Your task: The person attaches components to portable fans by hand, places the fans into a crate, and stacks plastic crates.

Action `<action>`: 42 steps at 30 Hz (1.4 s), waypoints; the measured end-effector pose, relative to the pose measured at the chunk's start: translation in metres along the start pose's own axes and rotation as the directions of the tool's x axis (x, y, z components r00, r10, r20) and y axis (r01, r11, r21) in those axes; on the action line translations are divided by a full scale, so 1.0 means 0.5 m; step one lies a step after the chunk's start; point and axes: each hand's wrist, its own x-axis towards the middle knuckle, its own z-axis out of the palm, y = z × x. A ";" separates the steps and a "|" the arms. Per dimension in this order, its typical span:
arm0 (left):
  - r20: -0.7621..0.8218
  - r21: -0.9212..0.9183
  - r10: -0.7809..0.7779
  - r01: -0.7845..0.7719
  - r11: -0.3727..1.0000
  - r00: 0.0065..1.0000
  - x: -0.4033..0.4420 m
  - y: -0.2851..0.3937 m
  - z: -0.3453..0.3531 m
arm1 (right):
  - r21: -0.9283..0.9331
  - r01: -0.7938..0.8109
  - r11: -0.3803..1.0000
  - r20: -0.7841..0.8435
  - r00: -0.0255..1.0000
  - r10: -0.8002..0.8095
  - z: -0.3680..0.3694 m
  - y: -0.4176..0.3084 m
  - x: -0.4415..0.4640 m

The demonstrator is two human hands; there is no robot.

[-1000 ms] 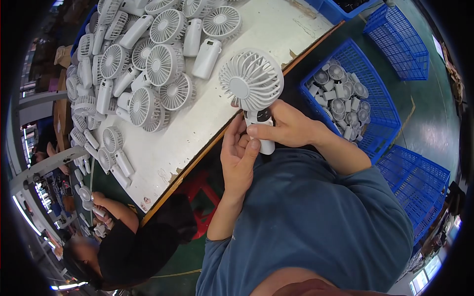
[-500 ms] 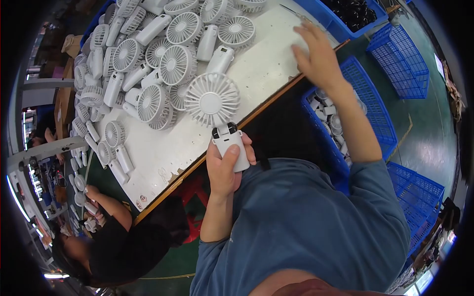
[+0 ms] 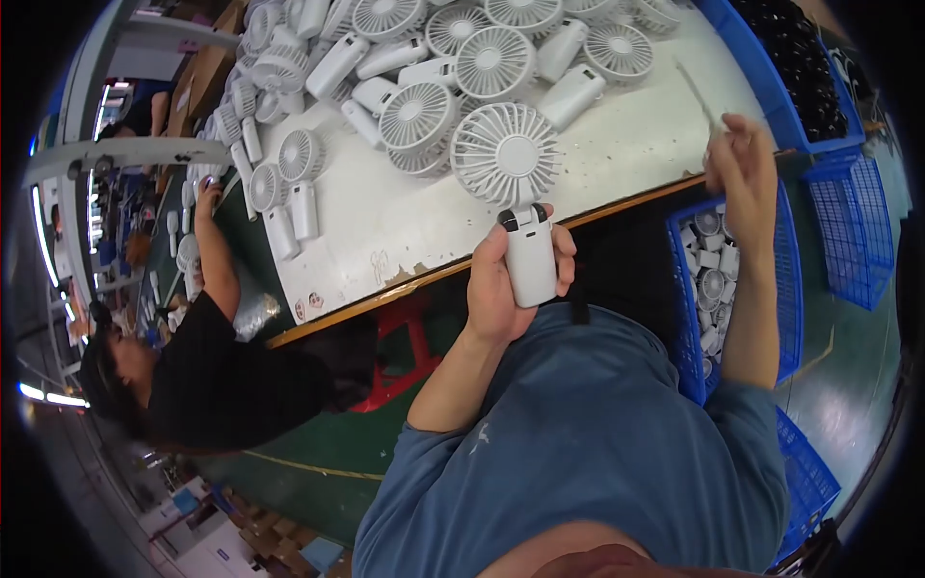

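Observation:
A white handheld fan (image 3: 532, 265) is gripped in my left hand (image 3: 489, 294), its round grille pointing away from me over the table edge. Two black parts show at the neck, where the fan head joins the body. Over the right end of the table, my right hand (image 3: 747, 173) has its fingers pinched at the near end of a thin metal rod-like tool (image 3: 696, 91). Blur hides the exact kind of tool and its handle. Many more white handheld fans (image 3: 496, 63) lie heaped just beyond the held one.
The white tabletop (image 3: 361, 241) has a worn wooden edge. A blue bin (image 3: 761, 72) of small black parts stands at the far right. Below my right arm is a blue crate (image 3: 790, 289) of white fan parts. A co-worker in black (image 3: 222, 376) sits to the left.
My right hand has gone from spread fingers near the thin tool to fingers closed at its end. The view has turned, shifting the table. My left hand still holds the fan.

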 end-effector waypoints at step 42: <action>-0.126 0.241 0.155 -0.121 0.963 0.980 -0.007 -0.017 -0.013 | 0.113 0.131 0.985 0.473 0.864 -0.170 0.157 -0.094 -0.201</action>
